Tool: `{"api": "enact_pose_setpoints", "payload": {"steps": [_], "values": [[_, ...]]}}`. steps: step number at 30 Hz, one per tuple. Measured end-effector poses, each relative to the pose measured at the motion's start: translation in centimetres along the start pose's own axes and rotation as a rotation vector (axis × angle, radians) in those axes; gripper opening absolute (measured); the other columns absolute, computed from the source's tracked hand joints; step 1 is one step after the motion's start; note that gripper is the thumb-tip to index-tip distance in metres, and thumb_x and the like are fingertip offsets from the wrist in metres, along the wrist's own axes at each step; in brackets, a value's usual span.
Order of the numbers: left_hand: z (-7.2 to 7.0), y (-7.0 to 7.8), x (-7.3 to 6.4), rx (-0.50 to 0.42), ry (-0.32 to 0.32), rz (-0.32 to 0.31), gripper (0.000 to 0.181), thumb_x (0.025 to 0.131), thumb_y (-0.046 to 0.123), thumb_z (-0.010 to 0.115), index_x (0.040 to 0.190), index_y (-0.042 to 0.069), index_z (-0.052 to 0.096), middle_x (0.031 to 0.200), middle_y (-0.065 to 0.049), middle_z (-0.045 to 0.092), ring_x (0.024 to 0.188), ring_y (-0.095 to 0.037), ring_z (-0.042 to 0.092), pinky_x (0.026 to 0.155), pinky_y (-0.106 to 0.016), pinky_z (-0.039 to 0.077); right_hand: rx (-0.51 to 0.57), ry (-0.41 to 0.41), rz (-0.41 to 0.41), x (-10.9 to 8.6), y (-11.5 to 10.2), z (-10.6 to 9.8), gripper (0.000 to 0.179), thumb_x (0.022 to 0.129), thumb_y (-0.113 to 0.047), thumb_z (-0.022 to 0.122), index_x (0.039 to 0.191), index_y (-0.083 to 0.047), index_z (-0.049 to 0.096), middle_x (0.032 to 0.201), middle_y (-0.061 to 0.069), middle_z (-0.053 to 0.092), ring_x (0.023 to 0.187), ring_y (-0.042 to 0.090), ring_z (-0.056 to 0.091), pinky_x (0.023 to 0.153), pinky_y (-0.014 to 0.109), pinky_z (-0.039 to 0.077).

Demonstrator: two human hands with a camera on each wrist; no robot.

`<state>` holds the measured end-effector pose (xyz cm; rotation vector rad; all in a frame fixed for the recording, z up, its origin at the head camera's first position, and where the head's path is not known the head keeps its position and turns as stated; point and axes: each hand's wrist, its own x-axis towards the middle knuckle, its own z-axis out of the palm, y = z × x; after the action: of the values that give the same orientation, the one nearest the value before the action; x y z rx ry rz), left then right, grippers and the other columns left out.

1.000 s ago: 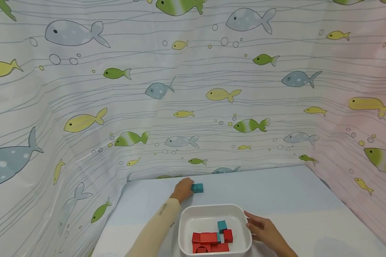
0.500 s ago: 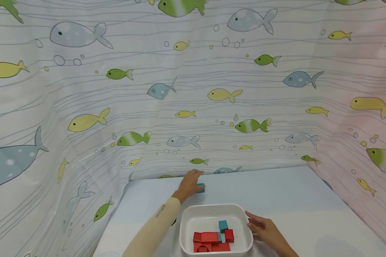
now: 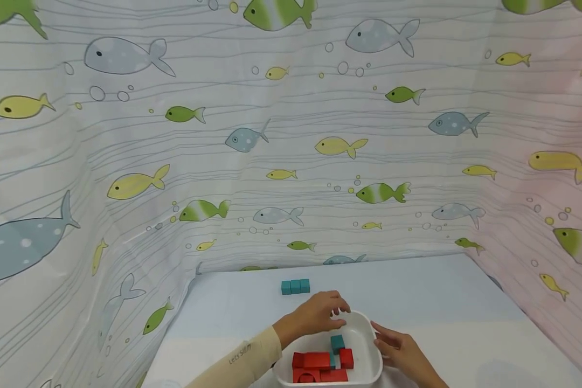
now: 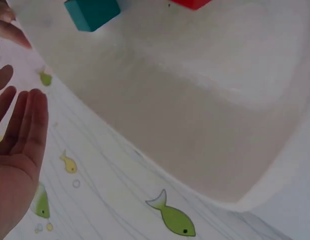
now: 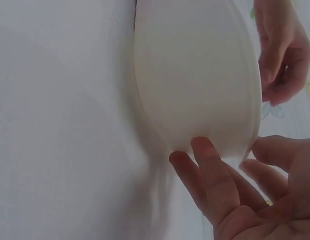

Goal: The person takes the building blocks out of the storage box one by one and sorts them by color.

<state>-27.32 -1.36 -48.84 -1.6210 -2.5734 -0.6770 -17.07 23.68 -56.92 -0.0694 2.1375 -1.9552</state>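
My left hand (image 3: 320, 312) hovers over the far rim of a white basin (image 3: 364, 372), fingers loosely bent and holding nothing. In the left wrist view its palm (image 4: 19, 160) shows beside the basin wall. My right hand (image 3: 400, 347) touches the basin's right side. The right wrist view shows its fingertips (image 5: 202, 145) against the outer wall and the thumb near the rim. Inside the basin lie a teal cube (image 3: 337, 343), a red cube (image 3: 346, 358) and several other red blocks (image 3: 316, 360). Behind it, three teal cubes (image 3: 296, 286) stand side by side in a row.
The basin stands on a pale table (image 3: 441, 302) near its front. A white curtain (image 3: 291, 118) printed with fish closes in the back and both sides. The left forearm wears a cream sleeve (image 3: 242, 361).
My left hand has let go of the teal cubes at the back and come forward to the right, over the basin. The row is now uncovered. My right hand stays at the basin's side.
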Motion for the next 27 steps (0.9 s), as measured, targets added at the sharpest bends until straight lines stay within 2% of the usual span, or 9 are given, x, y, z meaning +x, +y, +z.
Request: {"api": "enact_pose_setpoints", "payload": {"steps": [6, 14, 16, 22, 27], "values": [[1.3, 0.9, -0.5, 0.035, -0.176, -0.098, 0.037, 0.085, 0.024, 0.078, 0.119, 0.014, 0.07, 0.106, 0.002, 0.068, 0.089, -0.004, 0.063, 0.072, -0.008, 0.046, -0.015, 0.0, -0.002, 0.0, 0.1, 0.1, 0.065, 0.098, -0.031, 0.06, 0.148, 0.0, 0.034, 0.134, 0.033, 0.05, 0.107, 0.036, 0.064, 0.078, 0.044, 0.056], [2.7, 1.7, -0.5, 0.144, -0.316, -0.197, 0.037, 0.079, 0.031, 0.082, 0.114, 0.021, 0.072, 0.096, 0.014, 0.067, 0.08, 0.002, 0.053, 0.076, -0.015, 0.048, -0.025, -0.005, -0.006, -0.2, -0.1, 0.1, 0.065, 0.097, -0.031, 0.06, 0.148, 0.001, 0.035, 0.133, 0.033, 0.051, 0.105, 0.037, 0.065, 0.077, 0.045, 0.056], [3.0, 1.8, -0.4, 0.148, -0.335, -0.208, 0.035, 0.079, 0.031, 0.082, 0.112, 0.022, 0.073, 0.094, 0.015, 0.067, 0.077, 0.003, 0.053, 0.075, -0.015, 0.048, -0.025, -0.006, -0.001, -0.1, 0.0, 0.1, 0.066, 0.097, -0.032, 0.061, 0.148, 0.0, 0.035, 0.132, 0.033, 0.051, 0.104, 0.036, 0.065, 0.077, 0.045, 0.056], [3.6, 1.7, -0.1, 0.162, -0.359, -0.186, 0.03, 0.081, 0.031, 0.08, 0.109, 0.022, 0.074, 0.094, 0.016, 0.068, 0.075, 0.003, 0.053, 0.076, -0.014, 0.048, -0.014, -0.01, -0.003, 0.0, 0.2, 0.0, 0.066, 0.097, -0.031, 0.06, 0.148, 0.001, 0.034, 0.132, 0.033, 0.052, 0.104, 0.037, 0.065, 0.077, 0.045, 0.056], [3.5, 1.7, -0.2, 0.123, -0.399, -0.202, 0.032, 0.079, 0.021, 0.082, 0.11, 0.022, 0.075, 0.094, 0.017, 0.068, 0.076, 0.001, 0.052, 0.076, -0.015, 0.047, -0.018, -0.004, -0.016, -0.1, 0.2, 0.0, 0.064, 0.098, -0.029, 0.06, 0.148, 0.001, 0.035, 0.131, 0.034, 0.052, 0.104, 0.038, 0.065, 0.077, 0.046, 0.056]]}}
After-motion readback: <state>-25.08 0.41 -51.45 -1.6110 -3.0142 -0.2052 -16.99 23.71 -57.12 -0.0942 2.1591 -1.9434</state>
